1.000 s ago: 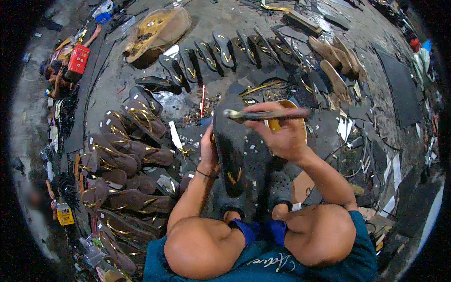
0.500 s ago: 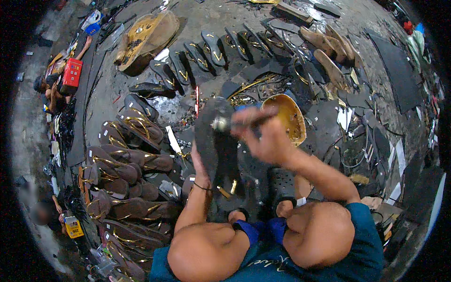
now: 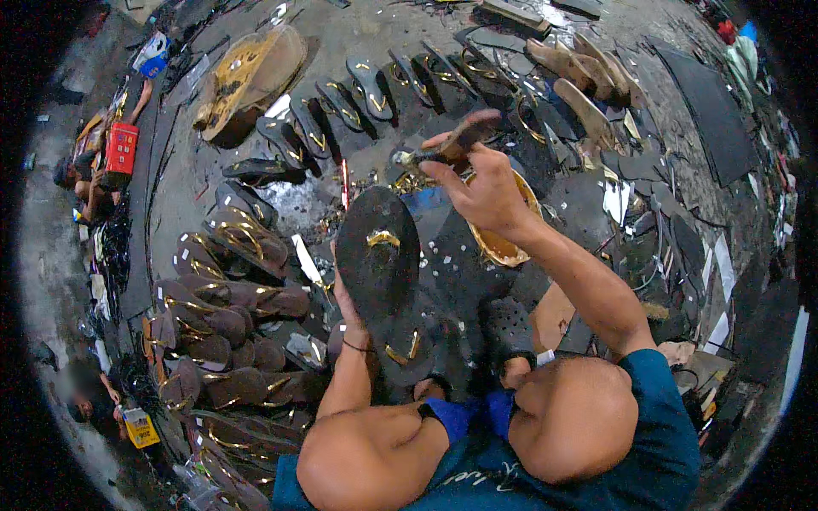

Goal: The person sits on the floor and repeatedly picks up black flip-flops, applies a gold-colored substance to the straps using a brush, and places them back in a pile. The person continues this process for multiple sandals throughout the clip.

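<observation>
My left hand (image 3: 344,298) grips a dark flip-flop sole (image 3: 375,272) by its left edge, the fingers partly hidden behind it. A short gold strip (image 3: 383,238) shows on the sole's upper part. Just below, a gold V-shaped strap (image 3: 402,351) lies on a dark surface; whether it belongs to the same flip-flop, I cannot tell. Raised ahead and to the right, my right hand (image 3: 486,189) is closed on a hammer-like tool (image 3: 470,136) with a dark body and shiny round end. Beneath this hand sits a yellowish bowl-like container (image 3: 503,243), partly covered by it.
Flip-flops with gold straps (image 3: 230,311) are piled at my left. More flip-flops (image 3: 368,89) stand in an arc ahead. Wooden foot-shaped forms (image 3: 588,111) lie at the far right, near a dark sheet (image 3: 707,119). Another person (image 3: 85,170) is beside a red box (image 3: 122,152) at far left.
My right hand has lifted the tool up and away from the sole. The sole, with its gold strip now visible, is turned to a broader face. The whole view has shifted slightly.
</observation>
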{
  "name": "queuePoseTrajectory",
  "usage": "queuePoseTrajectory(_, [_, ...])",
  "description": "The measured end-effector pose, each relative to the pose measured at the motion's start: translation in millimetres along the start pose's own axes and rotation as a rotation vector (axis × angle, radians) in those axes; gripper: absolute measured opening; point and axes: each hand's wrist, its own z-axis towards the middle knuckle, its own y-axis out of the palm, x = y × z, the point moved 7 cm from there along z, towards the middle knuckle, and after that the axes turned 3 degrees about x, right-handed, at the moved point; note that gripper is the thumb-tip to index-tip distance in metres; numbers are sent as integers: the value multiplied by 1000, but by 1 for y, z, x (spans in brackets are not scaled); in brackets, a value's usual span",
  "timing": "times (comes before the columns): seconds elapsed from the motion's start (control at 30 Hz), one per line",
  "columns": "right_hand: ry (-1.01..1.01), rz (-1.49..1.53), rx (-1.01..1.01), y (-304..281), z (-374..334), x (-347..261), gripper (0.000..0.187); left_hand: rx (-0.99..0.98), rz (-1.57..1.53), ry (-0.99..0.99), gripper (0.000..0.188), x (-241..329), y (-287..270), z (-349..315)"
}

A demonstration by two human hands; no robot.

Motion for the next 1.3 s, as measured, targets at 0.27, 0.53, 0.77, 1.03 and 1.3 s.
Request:
queuePoseTrajectory(0.27, [-202,76,-401,42,-83,-47,32,-396,-214,-164,67,-12,43,5])
queuePoseTrajectory(0.53, [-113,-5,-139,18,-40,-14,17,-278,-200,-83,61,-1,14,14])
queuePoseTrajectory(0.77, [230,37,-202,1,-91,20,17,-180,-144,-99,63,-1,-80,-16])
queuePoseTrajectory(1.03, [182,-559,149,-90,-90,80,25,100,-41,-169,60,-12,-123,-54])
queuePoseTrajectory(1.3, [275,-690,34,-104,-100,77,32,107,-1,-198,57,-16,-127,-54])
